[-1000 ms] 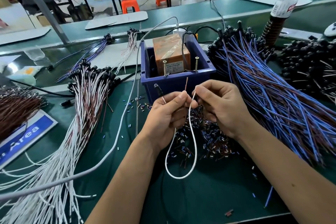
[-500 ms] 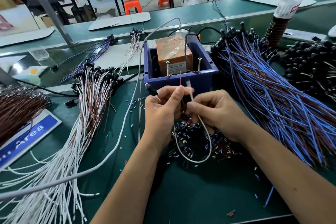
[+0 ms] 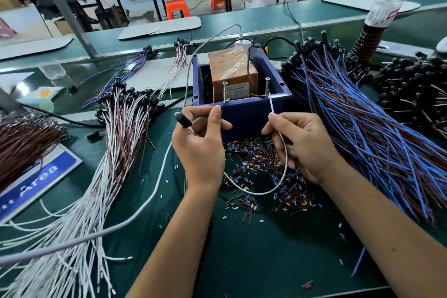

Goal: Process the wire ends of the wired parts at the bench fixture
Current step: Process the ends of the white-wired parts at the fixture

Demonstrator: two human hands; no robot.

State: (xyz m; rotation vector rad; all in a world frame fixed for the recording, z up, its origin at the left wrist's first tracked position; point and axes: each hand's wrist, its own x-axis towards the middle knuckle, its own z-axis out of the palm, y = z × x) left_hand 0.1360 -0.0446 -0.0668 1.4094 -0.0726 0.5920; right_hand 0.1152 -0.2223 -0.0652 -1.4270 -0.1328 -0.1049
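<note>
While two bare hands work at the middle of the frame, each pinches one end of a single wired part: the left hand (image 3: 200, 143) holds a thin brown wire (image 3: 213, 101) between thumb and forefinger, and the right hand (image 3: 302, 145) pinches a white wire (image 3: 272, 105) the same way. Both wire ends point up at the near rim of the dark blue plastic box (image 3: 244, 116) just above the hands. Two upright metal screws (image 3: 224, 91) stand on that rim, one near each wire tip; whether the tips touch them is too fine to make out. One orange block wrapped in clear tape (image 3: 232, 72) sits inside the box, its lower part hidden by the wall.

The part's small black cylindrical head (image 3: 183, 120) lies against the left forefinger, and its white lead hangs in one loop below the hands.

Four large bundles of wired parts lie on the green bench mat (image 3: 254, 261): white-and-brown ones (image 3: 104, 164) at left, blue-and-brown ones (image 3: 362, 140) at right, dark brown ones (image 3: 21, 143) cut off by the left edge, and a black-headed heap (image 3: 416, 94) cut off at the right edge. Two smaller bundles lie in the upper left, blurred. Cut bits of wire insulation (image 3: 261, 167), too many to count, are scattered beneath the hands. One clear plastic bottle (image 3: 387, 0) stands at upper right, its base hidden. One grey cable (image 3: 135, 215) crosses the lower left.
</note>
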